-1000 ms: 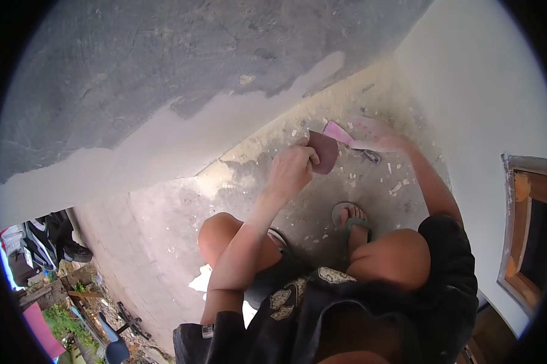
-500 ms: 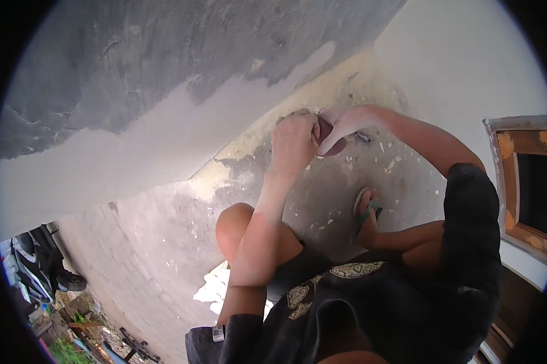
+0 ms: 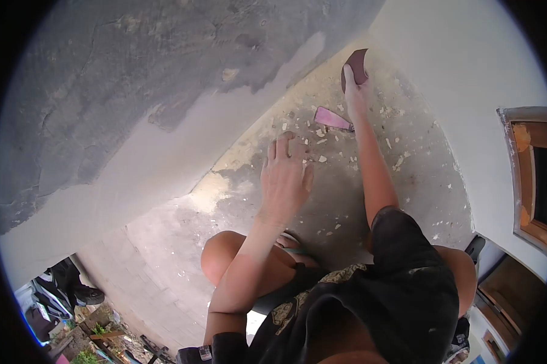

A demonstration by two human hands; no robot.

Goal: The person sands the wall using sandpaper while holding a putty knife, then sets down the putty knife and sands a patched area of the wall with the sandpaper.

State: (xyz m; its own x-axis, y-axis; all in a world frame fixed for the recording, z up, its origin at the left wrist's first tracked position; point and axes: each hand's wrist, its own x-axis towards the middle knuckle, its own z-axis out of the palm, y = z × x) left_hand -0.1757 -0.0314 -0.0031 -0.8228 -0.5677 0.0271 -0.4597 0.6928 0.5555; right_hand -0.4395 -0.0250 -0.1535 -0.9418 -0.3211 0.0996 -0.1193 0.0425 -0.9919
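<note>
My right hand (image 3: 357, 96) is stretched far forward and closed on a curved, reddish-brown sheet of sandpaper (image 3: 358, 65), its thumb lying along one side. The sheet is close to the corner where the walls come down to the floor. My left hand (image 3: 284, 185), pale with dust, hovers over the floor with its fingers apart and slightly bent, holding nothing. Between the two hands a putty knife (image 3: 332, 118) with a pinkish blade lies on the floor, its handle end partly hidden by my right forearm.
Paint flakes and dust litter the grey floor (image 3: 340, 194). On the left rises a wall (image 3: 164, 73) with dark grey and pale patches. A white wall (image 3: 455, 73) with a wooden frame (image 3: 531, 182) stands at right. A motorbike (image 3: 58, 288) and rubble are at lower left.
The sandpaper has left my left hand and moved forward in my right. My left hand has opened and dropped back slightly. The putty knife now shows more fully.
</note>
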